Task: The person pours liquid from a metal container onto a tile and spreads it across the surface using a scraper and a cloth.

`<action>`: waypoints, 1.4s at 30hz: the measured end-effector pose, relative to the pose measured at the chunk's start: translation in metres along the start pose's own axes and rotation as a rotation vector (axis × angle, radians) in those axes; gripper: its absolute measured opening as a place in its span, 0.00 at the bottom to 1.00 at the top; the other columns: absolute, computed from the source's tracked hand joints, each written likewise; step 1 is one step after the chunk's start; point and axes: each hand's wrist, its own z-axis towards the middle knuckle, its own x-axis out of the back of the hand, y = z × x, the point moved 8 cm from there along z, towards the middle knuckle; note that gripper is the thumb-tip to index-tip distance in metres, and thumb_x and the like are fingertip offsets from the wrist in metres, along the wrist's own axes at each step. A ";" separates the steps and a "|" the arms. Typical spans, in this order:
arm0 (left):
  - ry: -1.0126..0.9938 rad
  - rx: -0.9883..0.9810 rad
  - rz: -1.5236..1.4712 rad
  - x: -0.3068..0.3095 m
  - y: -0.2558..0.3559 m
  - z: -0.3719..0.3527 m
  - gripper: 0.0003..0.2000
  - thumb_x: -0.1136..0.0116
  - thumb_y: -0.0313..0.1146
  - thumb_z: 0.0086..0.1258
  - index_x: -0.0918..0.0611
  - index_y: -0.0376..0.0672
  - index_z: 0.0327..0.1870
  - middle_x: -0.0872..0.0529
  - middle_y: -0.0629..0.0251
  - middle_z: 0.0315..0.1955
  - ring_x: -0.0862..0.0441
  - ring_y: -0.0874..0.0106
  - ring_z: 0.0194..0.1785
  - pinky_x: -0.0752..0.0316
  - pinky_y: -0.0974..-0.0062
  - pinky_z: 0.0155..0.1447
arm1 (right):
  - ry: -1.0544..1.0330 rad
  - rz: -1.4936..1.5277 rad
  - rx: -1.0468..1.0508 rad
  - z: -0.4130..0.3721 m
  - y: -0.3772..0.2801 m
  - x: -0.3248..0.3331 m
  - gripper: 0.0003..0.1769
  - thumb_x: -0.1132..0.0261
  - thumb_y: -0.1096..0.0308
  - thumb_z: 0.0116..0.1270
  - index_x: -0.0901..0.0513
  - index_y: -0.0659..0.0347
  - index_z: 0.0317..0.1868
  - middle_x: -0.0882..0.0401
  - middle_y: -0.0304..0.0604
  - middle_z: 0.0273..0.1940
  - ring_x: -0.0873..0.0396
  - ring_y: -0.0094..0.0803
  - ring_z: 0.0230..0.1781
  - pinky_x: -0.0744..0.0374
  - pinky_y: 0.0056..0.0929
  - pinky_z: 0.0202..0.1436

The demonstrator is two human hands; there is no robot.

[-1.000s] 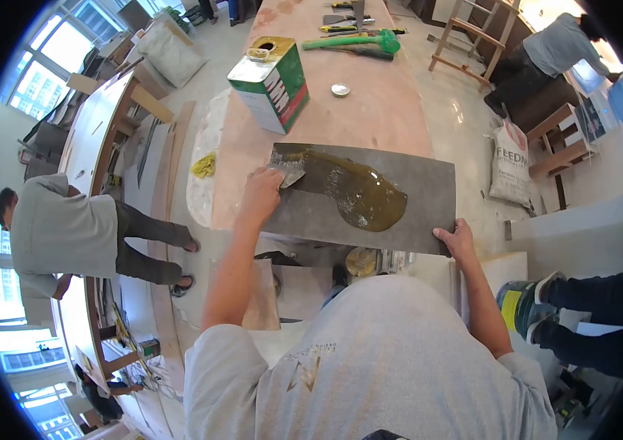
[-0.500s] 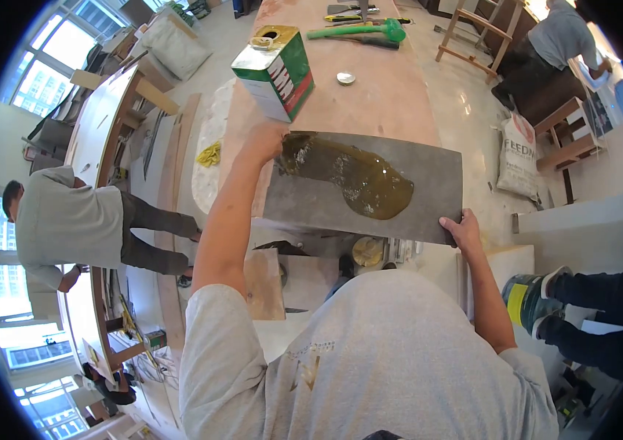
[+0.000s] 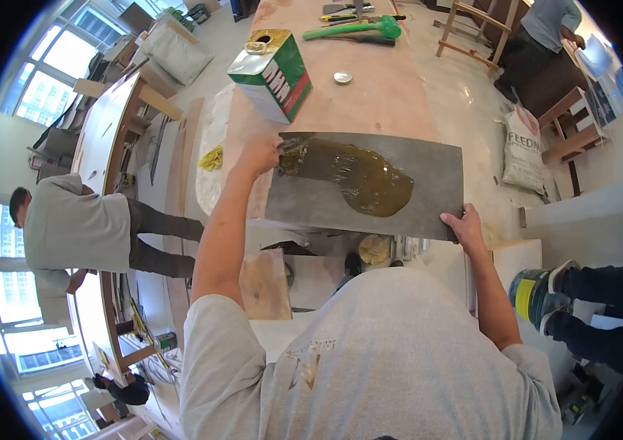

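A dark grey rectangular sheet [image 3: 436, 180] lies across the near end of the workbench, its front edge jutting out past the bench. On it spreads a glossy brownish-yellow pool of glue-like liquid [image 3: 381, 187], reaching to the sheet's far left corner. My left hand [image 3: 259, 155] is closed at that corner, by the liquid's edge; a thin greyish thing shows at its fingertips, too small to make out. My right hand [image 3: 465, 224] grips the sheet's near right corner, thumb on top. Beyond the sheet stands a green, white and red metal can [image 3: 271, 77] with an open top hole.
On the workbench [image 3: 370, 106] lie a round lid [image 3: 342, 78], a green-handled tool [image 3: 359, 29] and several other tools. A yellow cloth [image 3: 211, 158] is at the left. People work at both sides; a white sack [image 3: 523, 150] and a bucket [image 3: 535, 297] stand right.
My left hand has shifted slightly left and down, off the sheet's far left corner. My right hand keeps its hold. The view has moved slightly.
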 end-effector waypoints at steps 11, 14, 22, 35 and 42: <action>0.067 0.055 0.059 0.002 0.000 -0.022 0.08 0.43 0.32 0.62 0.15 0.39 0.34 0.14 0.45 0.32 0.16 0.46 0.41 0.22 0.51 0.47 | 0.003 0.072 0.032 0.012 0.020 -0.003 0.26 0.21 0.64 0.57 0.26 0.72 0.44 0.18 0.51 0.35 0.18 0.33 0.28 0.20 0.34 0.25; -0.103 0.063 0.053 -0.004 0.015 -0.029 0.09 0.43 0.32 0.61 0.14 0.38 0.34 0.14 0.44 0.32 0.15 0.45 0.42 0.22 0.51 0.48 | -0.007 0.051 -0.022 0.008 0.012 -0.003 0.26 0.21 0.64 0.57 0.26 0.72 0.44 0.19 0.50 0.35 0.18 0.33 0.28 0.19 0.34 0.26; -0.089 0.109 0.165 -0.012 0.001 -0.037 0.08 0.44 0.31 0.60 0.14 0.39 0.31 0.14 0.43 0.31 0.15 0.44 0.40 0.21 0.53 0.47 | -0.011 0.054 -0.014 0.011 0.015 -0.005 0.24 0.22 0.65 0.57 0.25 0.71 0.43 0.19 0.48 0.33 0.19 0.31 0.28 0.19 0.34 0.28; 0.175 0.093 0.010 0.013 0.020 -0.052 0.07 0.43 0.28 0.60 0.12 0.44 0.35 0.12 0.54 0.34 0.16 0.50 0.43 0.22 0.54 0.48 | -0.020 0.026 -0.021 0.008 0.003 -0.003 0.25 0.22 0.64 0.57 0.26 0.71 0.44 0.19 0.50 0.33 0.19 0.32 0.25 0.21 0.33 0.21; 0.146 -0.233 0.039 -0.009 0.012 -0.049 0.14 0.42 0.22 0.54 0.10 0.48 0.39 0.10 0.65 0.37 0.17 0.58 0.48 0.22 0.60 0.50 | -0.033 0.035 -0.051 0.007 0.001 -0.004 0.25 0.22 0.65 0.58 0.26 0.72 0.45 0.18 0.51 0.33 0.19 0.33 0.25 0.21 0.33 0.20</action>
